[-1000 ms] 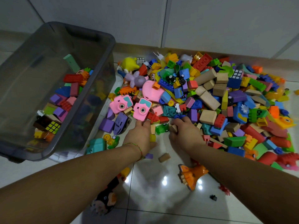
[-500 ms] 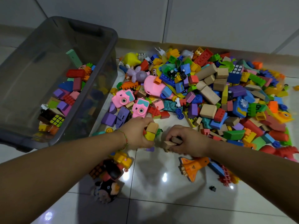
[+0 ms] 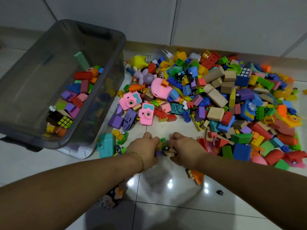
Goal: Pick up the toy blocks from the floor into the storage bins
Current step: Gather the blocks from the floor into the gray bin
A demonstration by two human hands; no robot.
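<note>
- Two hands meet low over the floor [image 3: 166, 196] tiles, the left hand [image 3: 143, 150] and the right hand [image 3: 185, 149], knuckles up and side by side.
- Both sets of fingers are curled inward, grasping a clump of small blocks [image 3: 165, 150] between them. Tan wooden, purple and green pieces show in the gap between the hands.
- Whether the clump touches the floor cannot be told.
- A thin bracelet [image 3: 140, 159] circles the left wrist.
- The grey see-through bin [image 3: 122, 52] sits to the left of the hands, apart from them. Its bottom is partly covered with blocks and a puzzle cube [image 3: 65, 122].
- The big pile of blocks [image 3: 216, 100] spreads over the floor beyond and to the right of the hands, reaching the wall. Wooden and coloured plastic pieces are mixed in it.
- Two pink toy cameras [image 3: 130, 101] lie at the pile's left edge, near the bin.
- A teal toy [image 3: 105, 145] lies beside the bin's near corner, just left of the left wrist.
- An orange toy [image 3: 196, 177] lies on the floor, partly hidden under the right forearm.
- A small black piece [image 3: 219, 192] lies alone on the tiles, nearer than the pile.
</note>
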